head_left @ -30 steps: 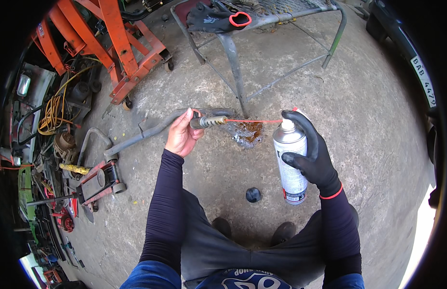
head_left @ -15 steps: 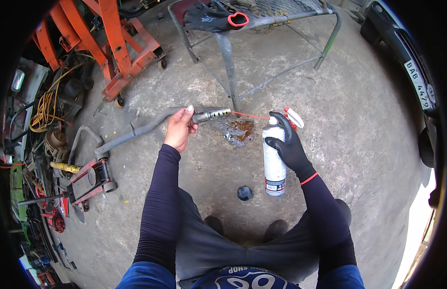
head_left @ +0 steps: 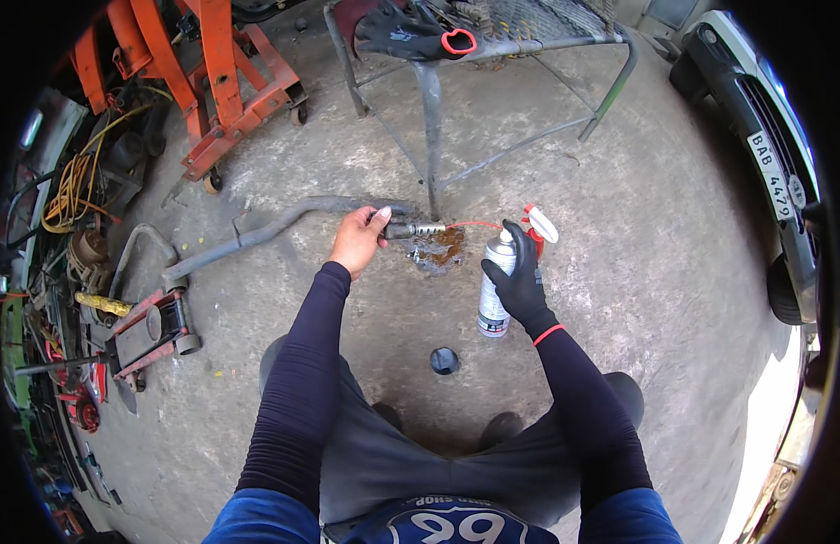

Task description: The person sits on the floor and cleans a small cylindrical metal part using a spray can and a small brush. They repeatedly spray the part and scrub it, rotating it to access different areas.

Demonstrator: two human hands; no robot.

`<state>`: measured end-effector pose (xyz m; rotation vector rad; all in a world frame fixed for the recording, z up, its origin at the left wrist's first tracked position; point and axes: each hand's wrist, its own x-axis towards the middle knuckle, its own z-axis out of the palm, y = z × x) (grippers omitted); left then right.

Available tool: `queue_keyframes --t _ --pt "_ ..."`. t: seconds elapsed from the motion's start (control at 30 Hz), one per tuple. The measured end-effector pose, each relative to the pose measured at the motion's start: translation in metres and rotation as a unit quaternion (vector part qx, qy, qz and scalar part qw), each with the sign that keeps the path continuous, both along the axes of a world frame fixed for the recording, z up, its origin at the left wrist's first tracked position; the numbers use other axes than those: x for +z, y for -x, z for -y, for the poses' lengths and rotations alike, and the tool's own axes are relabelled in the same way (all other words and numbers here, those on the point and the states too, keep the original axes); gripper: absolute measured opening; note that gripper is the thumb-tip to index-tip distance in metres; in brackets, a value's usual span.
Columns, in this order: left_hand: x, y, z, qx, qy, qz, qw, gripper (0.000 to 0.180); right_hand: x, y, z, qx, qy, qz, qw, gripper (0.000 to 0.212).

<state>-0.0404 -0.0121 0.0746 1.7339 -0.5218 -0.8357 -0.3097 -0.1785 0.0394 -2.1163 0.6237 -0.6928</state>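
My left hand [head_left: 357, 241], bare, pinches a small metal cylinder with slots along its side [head_left: 420, 230], held nearly level. In a black glove, my right hand [head_left: 520, 288] is wrapped round a white spray can [head_left: 494, 299], its index finger on the top. A thin red straw [head_left: 475, 223] runs from the can's nozzle to the slotted end of the cylinder; whether its tip touches I cannot tell. Just beyond my gloved fingers shows a red and white trigger piece [head_left: 540, 225]; what it is joined to is hidden. Below the cylinder, a brown wet patch [head_left: 443, 254] stains the concrete.
A black cap [head_left: 444, 361] lies on the floor before my feet. Left are a bent grey pipe [head_left: 284, 223], a floor jack [head_left: 153, 328] and an orange lifting frame [head_left: 222, 86]. A metal-framed rack [head_left: 429, 118] bears a black glove [head_left: 402, 36]. A car bumper [head_left: 755, 118] stands right.
The slotted cylinder has tilted down to nearly level and come lower over the wet patch. The can has come a little closer to it, and the straw bows more. The whole view has shifted slightly.
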Motion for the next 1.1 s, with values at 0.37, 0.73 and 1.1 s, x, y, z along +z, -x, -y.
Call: queue_keyframes --t 0.37,0.73,1.1 --pt "-0.011 -0.003 0.003 0.0 -0.004 -0.048 0.999 0.032 0.001 0.005 -0.003 -0.008 0.019 -0.001 1.0 0.074" --pt "-0.007 0.009 0.016 0.039 -0.017 -0.078 0.996 0.034 -0.007 0.007 -0.007 -0.034 0.12 -0.033 0.992 0.075" --pt "-0.021 0.01 0.019 0.004 -0.013 0.033 0.999 0.024 -0.019 0.006 -0.007 -0.018 0.098 -0.05 0.994 0.074"
